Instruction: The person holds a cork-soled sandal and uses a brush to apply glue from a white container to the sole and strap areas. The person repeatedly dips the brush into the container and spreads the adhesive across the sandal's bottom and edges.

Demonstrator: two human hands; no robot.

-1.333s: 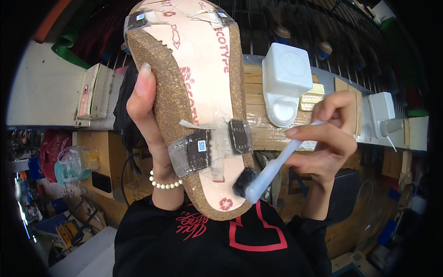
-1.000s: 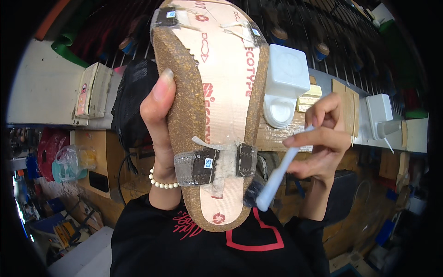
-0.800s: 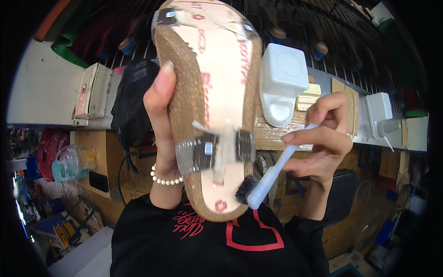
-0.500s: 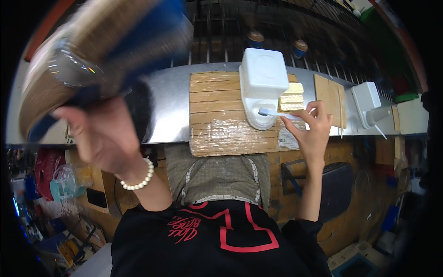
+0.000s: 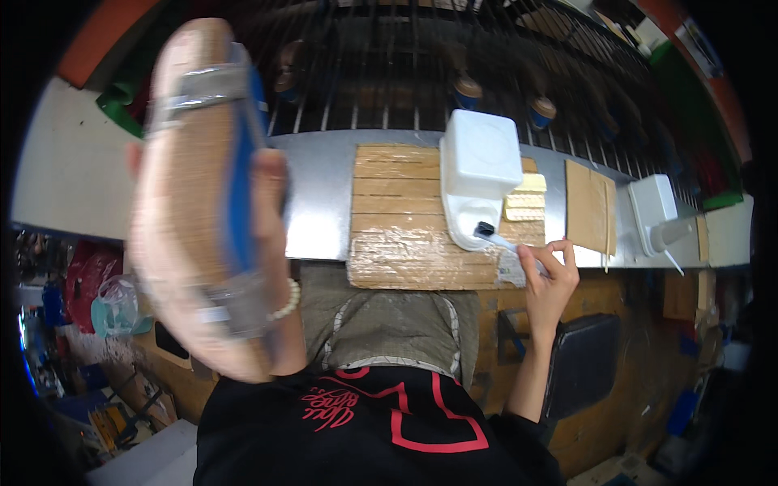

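My left hand [image 5: 274, 219] is closed around a large tan shoe [image 5: 190, 162] with a blue side, raised upright at the left and blurred by motion. Its long tan face shows; grey bands cross it near both ends. Most of that hand is hidden behind the shoe. In my right hand [image 5: 553, 271], thumb and fingers pinch the pale handle of a small brush [image 5: 501, 240]. The brush's dark bristles are over the round cup at the foot of a white plastic dispenser [image 5: 484, 154]. Whether they touch the cup, I cannot tell.
Under the dispenser lies a tape-covered cardboard sheet [image 5: 397, 219] on the metal bench [image 5: 316, 178]. Beside it are yellowish ridged blocks [image 5: 527, 198] and another cardboard piece [image 5: 589, 206]. A second white dispenser [image 5: 652, 206] stands right. Behind runs a rack of metal bars [image 5: 365, 89] carrying several tan-and-blue items.
The shoe has swung from a tilted position to upright, turning its tan face into view. My right hand has drawn the brush slightly down, and its dark bristles now show at the cup.
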